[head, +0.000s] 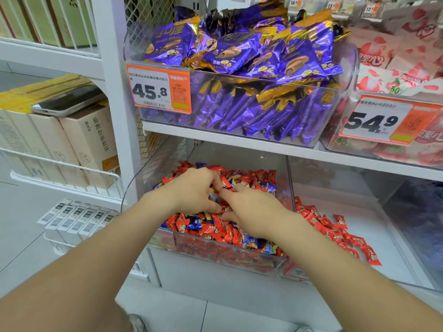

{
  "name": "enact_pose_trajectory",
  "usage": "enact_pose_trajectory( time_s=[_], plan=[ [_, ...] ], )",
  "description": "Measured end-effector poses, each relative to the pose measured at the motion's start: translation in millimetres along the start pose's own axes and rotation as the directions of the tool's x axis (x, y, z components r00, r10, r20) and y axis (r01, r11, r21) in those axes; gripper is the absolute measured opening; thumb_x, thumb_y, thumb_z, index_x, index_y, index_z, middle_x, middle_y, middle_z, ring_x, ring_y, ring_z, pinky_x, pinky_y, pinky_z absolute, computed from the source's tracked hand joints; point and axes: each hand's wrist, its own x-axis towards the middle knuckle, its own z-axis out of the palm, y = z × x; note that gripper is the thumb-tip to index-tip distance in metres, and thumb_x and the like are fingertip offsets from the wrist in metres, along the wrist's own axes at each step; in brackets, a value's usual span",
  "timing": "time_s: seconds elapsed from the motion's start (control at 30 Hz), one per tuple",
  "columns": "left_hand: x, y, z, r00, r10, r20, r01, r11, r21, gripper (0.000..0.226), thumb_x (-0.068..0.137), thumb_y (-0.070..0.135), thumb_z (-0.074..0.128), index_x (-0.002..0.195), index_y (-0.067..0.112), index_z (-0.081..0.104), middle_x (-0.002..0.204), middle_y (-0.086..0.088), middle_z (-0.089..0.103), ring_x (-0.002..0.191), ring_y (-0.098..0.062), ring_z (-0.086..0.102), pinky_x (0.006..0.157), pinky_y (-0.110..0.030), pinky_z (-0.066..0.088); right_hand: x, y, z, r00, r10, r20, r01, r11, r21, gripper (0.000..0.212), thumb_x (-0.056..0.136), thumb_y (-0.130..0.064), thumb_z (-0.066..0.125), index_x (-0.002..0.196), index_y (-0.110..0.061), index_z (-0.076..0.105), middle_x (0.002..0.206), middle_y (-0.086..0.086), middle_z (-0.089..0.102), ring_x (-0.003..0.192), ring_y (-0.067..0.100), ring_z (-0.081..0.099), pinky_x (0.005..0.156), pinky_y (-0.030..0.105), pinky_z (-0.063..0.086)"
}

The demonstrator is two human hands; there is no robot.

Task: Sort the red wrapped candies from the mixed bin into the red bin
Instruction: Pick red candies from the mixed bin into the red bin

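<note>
The red wrapped candies [211,230] are small, glossy, crinkled twists with a pale printed badge on each. They are heaped in the mixed bin [215,245], a clear tub on the lower shelf, too many to count. Blue wrapped candies [194,224] are scattered among them, far fewer than the red. More red ones lie in a loose drift along the left and front of the red bin [388,236], the clear tub just to the right. No blue shows there.

Both of the person's hands are down on the heap in the mixed bin, nearly touching. The left hand [194,190] has its fingers curled downward with the tips buried among the wrappers. I cannot tell whether it has hold of one. The right hand [251,209] lies palm down with its forefinger straight, pointing at the left hand, and its thumb spread apart from it. I see nothing gripped in it.

On the shelf above stand two more clear tubs. One is piled with purple packets [239,56] edged in gold, the other with pink-and-white packets [395,58]. Each tub carries one orange price tag: 45.8 [158,89] and 54.9 [378,123]. On the rack to the left, one phone [69,100] lies flat on top of a row of cream boxes [91,140].
</note>
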Motion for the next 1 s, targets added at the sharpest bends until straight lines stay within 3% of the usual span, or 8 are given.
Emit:
enact_pose_trajectory(
  time_s=[0.23,0.33,0.43,0.53,0.67,0.8,0.93,1.0],
  plan=[
    [3,6,6,0.995,0.072,0.075,-0.076,0.996,0.046,0.033,0.079,0.053,0.086,0.102,0.03,0.079,0.083,0.01,0.071,0.08,-0.007,0.066,0.077,-0.034,0.055,-5,28,-19,0.976,0.082,-0.203,0.023,0.883,0.469,0.012,0.097,-0.02,0.065,0.097,-0.032,0.068,0.088,-0.012,0.071,0.082,0.012,0.063,0.082,0.033,0.051],
    [8,11,12,0.995,0.098,-0.009,-0.097,0.993,0.073,0.021,0.093,0.043,0.076,0.084,0.025,0.08,0.073,0.01,0.073,0.073,-0.008,0.067,0.082,-0.04,0.057,-15,46,-27,0.95,0.246,-0.192,-0.029,0.683,0.73,0.011,0.1,-0.022,0.066,0.093,-0.03,0.07,0.071,-0.011,0.066,0.053,0.004,0.058,0.059,0.025,0.048],
    [8,22,11,0.996,0.094,-0.01,-0.094,0.996,-0.002,0.019,0.092,0.045,0.077,0.097,0.027,0.077,0.079,0.01,0.073,0.074,-0.004,0.067,0.078,-0.034,0.057,-31,51,-34,0.947,0.317,-0.047,-0.117,0.479,0.87,0.007,0.104,-0.026,0.065,0.1,-0.027,0.071,0.078,0.003,0.064,0.045,0.009,0.051,0.043,0.023,0.04],
    [8,31,19,0.994,0.092,0.067,-0.095,0.995,0.043,0.038,0.085,0.052,0.081,0.111,0.026,0.073,0.084,0.009,0.071,0.075,-0.003,0.064,0.068,-0.028,0.051,-54,56,-46,0.961,0.272,0.057,-0.131,0.263,0.956,0.006,0.105,-0.022,0.064,0.103,-0.023,0.07,0.084,0.006,0.068,0.045,0.012,0.048,0.041,0.02,0.03],
    [12,44,28,0.996,0.075,-0.05,-0.069,0.99,0.12,0.019,0.093,0.038,0.076,0.107,0.024,0.076,0.083,0.009,0.068,0.084,-0.015,0.063,0.081,-0.04,0.057,-88,76,-57,0.982,0.137,0.127,-0.136,0.058,0.989,0.005,0.107,-0.019,0.06,0.104,-0.022,0.062,0.081,0.007,0.06,0.049,0.013,0.036,0.041,0.016,0.021],
    [11,67,35,0.94,0.092,-0.327,-0.074,0.995,0.067,0.013,0.099,0.03,0.067,0.11,0.027,0.072,0.086,0.007,0.058,0.09,-0.023,0.063,0.079,-0.037,0.051,-111,109,-47,0.959,0.251,0.128,-0.173,0.163,0.971,0.006,0.108,-0.02,0.058,0.106,-0.023,0.063,0.078,0.005,0.059,0.049,0.014,0.038,0.044,0.019,0.022],
    [5,102,40,0.87,0.161,-0.465,-0.191,0.982,-0.018,0.015,0.1,0.031,0.063,0.113,0.027,0.069,0.086,0.011,0.062,0.086,-0.01,0.059,0.078,-0.032,0.044,-125,132,-22,0.938,0.347,-0.014,-0.202,0.579,0.79,0.011,0.112,-0.026,0.05,0.112,-0.025,0.061,0.075,0.004,0.058,0.051,0.016,0.058,0.045,0.027,0.042],
    [1,126,41,0.864,0.226,-0.449,-0.286,0.956,-0.069,0.01,0.098,0.032,0.064,0.106,0.029,0.069,0.079,0.013,0.063,0.078,-0.003,0.057,0.074,-0.028,0.044,-131,140,-11,0.958,0.285,-0.028,-0.187,0.696,0.693,0.021,0.112,-0.032,0.047,0.126,-0.04,0.06,0.098,0.001,0.07,0.081,0.018,0.074,0.072,0.034,0.061]
  ],
)
